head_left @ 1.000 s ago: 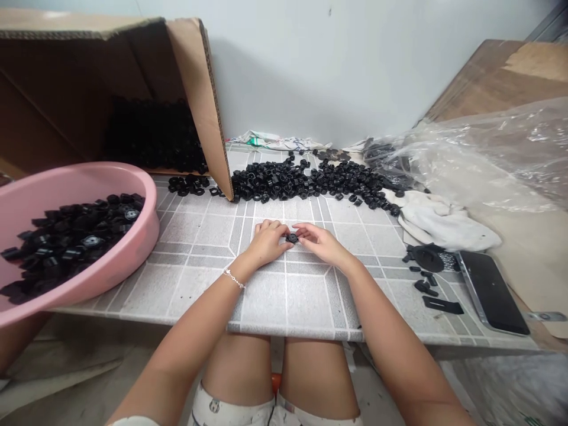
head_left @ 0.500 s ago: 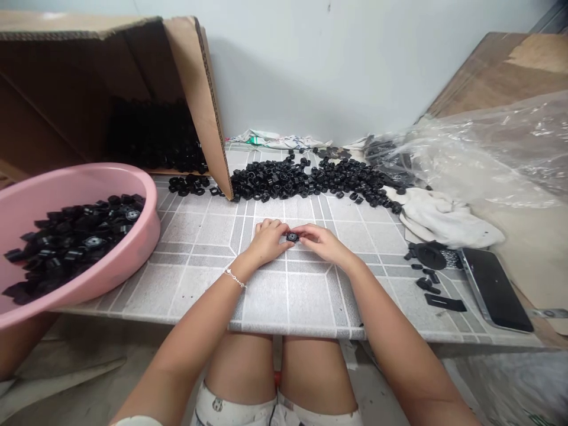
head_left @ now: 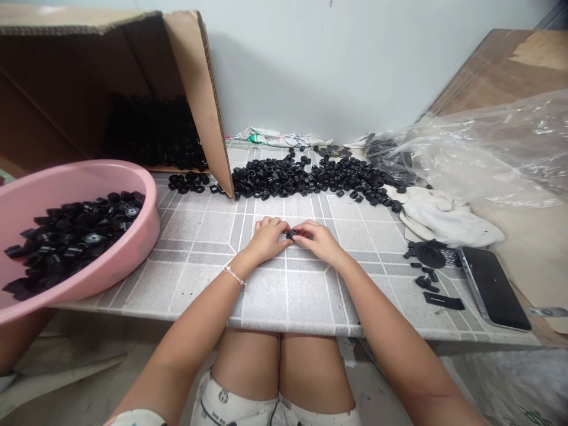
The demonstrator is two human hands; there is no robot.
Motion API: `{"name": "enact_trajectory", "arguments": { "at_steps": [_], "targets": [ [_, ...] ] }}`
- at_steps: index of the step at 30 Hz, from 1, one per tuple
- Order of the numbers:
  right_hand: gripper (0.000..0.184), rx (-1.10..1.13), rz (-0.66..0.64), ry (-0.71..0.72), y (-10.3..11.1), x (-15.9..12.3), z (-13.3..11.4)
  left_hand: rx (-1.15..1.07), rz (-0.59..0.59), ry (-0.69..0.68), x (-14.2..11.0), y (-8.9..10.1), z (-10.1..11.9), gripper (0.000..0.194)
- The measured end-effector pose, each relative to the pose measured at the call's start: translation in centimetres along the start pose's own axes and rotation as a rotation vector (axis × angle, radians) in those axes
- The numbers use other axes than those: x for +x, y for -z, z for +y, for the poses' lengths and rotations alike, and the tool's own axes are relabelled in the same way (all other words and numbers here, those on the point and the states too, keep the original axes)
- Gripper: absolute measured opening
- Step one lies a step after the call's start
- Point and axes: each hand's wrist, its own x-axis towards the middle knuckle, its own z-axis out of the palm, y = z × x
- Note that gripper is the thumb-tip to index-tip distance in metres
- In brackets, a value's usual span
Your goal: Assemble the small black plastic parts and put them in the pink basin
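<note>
A small round black plastic part point(head_left: 291, 234) is pinched between my two hands, just above the checked tabletop. My left hand point(head_left: 268, 239) grips its left side with thumb and index finger, the other fingers curled on the table. From the right, my right hand point(head_left: 317, 239) holds the same part with thumb and fingertips. The fingers cover much of it, so its details are hard to make out. Beyond the hands lies a long heap of small black plastic rings point(head_left: 284, 177).
A pink basin point(head_left: 151, 207) of black parts stands left, before an open cardboard box point(head_left: 213, 100) holding more. At right are a white cloth point(head_left: 444, 219), a phone point(head_left: 494, 287), loose black pieces point(head_left: 444, 301) and clear plastic sheeting point(head_left: 501, 142). The table's front edge point(head_left: 293, 326) is near my lap.
The part has turned or tilted slightly between the fingers, and its face shows less. My right hand has closed in a little toward the left hand.
</note>
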Motion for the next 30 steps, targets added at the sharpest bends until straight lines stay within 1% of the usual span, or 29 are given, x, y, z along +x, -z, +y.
{"name": "enact_trajectory", "arguments": {
  "at_steps": [3,10,14,15,17,22,24,27,28,30],
  "targets": [
    [0.019,0.003,-0.011,-0.004,0.0,0.0,0.0,-0.005,0.004,-0.002,0.0,-0.1,-0.1,0.022],
    [0.016,-0.111,0.061,0.016,-0.6,-0.2,-0.9,-0.006,-0.001,-0.001,0.0,-0.1,-0.2,0.02],
    [0.033,-0.028,0.005,0.002,-0.1,-0.4,-0.7,-0.016,0.001,0.005,0.0,0.0,-0.1,0.019],
    [0.035,-0.011,-0.017,0.003,0.1,-0.5,-0.6,-0.016,-0.003,0.009,0.0,0.1,0.0,0.02],
    [0.032,-0.001,-0.047,0.008,0.4,-0.5,-0.6,-0.015,-0.014,0.016,0.1,0.1,0.0,0.021],
    [0.02,-0.005,-0.044,-0.027,0.6,-0.6,-0.5,-0.007,-0.02,0.019,0.1,0.2,0.1,0.021],
    [0.022,-0.003,-0.032,-0.037,0.5,-0.6,-0.5,-0.004,-0.021,0.022,0.1,0.2,0.2,0.021],
    [0.029,-0.004,-0.019,-0.02,0.5,-0.5,-0.6,0.0,-0.017,0.02,0.1,0.2,0.2,0.02],
    [0.029,-0.006,-0.022,-0.014,0.5,-0.5,-0.6,0.0,-0.016,0.018,0.1,0.2,0.2,0.02],
    [0.021,-0.015,-0.025,-0.012,0.6,-0.5,-0.8,0.0,-0.016,0.015,0.1,0.2,0.2,0.021]
  ]
}}
